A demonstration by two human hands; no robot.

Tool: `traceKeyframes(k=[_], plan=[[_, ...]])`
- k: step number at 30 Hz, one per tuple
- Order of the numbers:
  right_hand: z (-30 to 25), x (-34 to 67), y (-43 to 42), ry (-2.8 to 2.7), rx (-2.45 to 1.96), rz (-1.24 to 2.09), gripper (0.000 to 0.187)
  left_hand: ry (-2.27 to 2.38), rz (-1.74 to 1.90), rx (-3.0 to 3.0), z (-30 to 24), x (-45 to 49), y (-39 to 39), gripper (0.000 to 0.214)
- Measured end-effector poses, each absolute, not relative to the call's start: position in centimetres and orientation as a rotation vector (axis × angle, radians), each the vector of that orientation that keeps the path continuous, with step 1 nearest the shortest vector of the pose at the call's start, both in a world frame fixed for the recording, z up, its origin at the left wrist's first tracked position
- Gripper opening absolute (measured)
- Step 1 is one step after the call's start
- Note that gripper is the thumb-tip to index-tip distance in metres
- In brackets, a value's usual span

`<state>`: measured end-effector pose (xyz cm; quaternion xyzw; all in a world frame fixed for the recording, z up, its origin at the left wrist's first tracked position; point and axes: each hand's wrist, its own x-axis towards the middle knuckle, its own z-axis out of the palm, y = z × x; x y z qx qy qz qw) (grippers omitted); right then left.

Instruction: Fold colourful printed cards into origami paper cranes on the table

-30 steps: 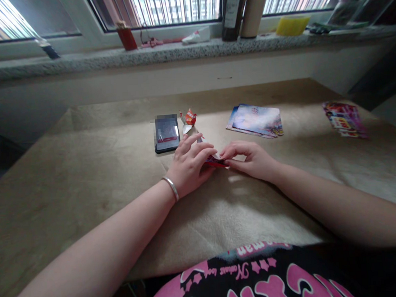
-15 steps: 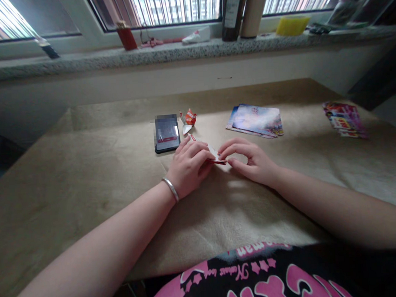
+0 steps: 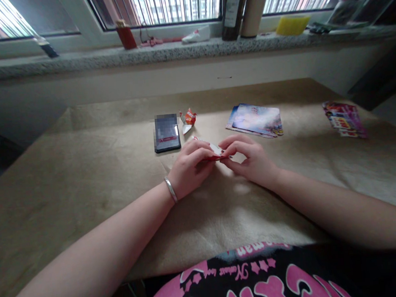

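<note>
A small folded piece of red and white paper (image 3: 215,150) is held between my hands above the middle of the table. My left hand (image 3: 193,163), with a silver bangle at the wrist, grips its left part and hides much of it. The thumb and forefinger of my right hand (image 3: 248,158) pinch its right end. Just beyond my left hand stands a folded red, orange and white paper figure (image 3: 189,118). Beside that figure lies a phone (image 3: 167,135), its screen partly blurred out.
A stack of glossy picture cards (image 3: 255,120) lies beyond my right hand. Farther right is a fanned pile of colourful printed papers (image 3: 344,119). Along the granite windowsill (image 3: 91,61) stand a dark labelled jar (image 3: 231,13), a red container (image 3: 126,36) and a yellow object (image 3: 291,26).
My right fingers have closed on the paper's right end and moved slightly left. My left hand has shifted a little, covering more of the paper's far edge.
</note>
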<state>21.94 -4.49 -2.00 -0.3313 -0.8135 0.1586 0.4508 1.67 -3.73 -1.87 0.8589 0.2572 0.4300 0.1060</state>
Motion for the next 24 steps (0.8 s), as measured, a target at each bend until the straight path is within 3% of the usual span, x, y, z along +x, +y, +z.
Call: traceKeyframes(k=[5,11,19,24], plan=[[-1.74,22.02,-4.69,-1.996,-0.859,0.189,0.006,0.852,1.340,2.557,-1.58,1.70,-3.92,0.015],[-1.53,21.66,-4.99,-2.058,-0.952,-0.004,0.011,0.924,1.412,2.602,-1.56,2.17,-4.11,0.011],[-1.64,21.83,-4.81,-2.083,-0.889,0.052,0.003,0.934,1.439,2.528,-2.09,1.85,-3.76,0.011],[-1.75,22.27,-4.26,-2.128,-0.797,0.118,0.012,0.843,1.494,2.433,-2.18,1.80,-3.71,0.006]])
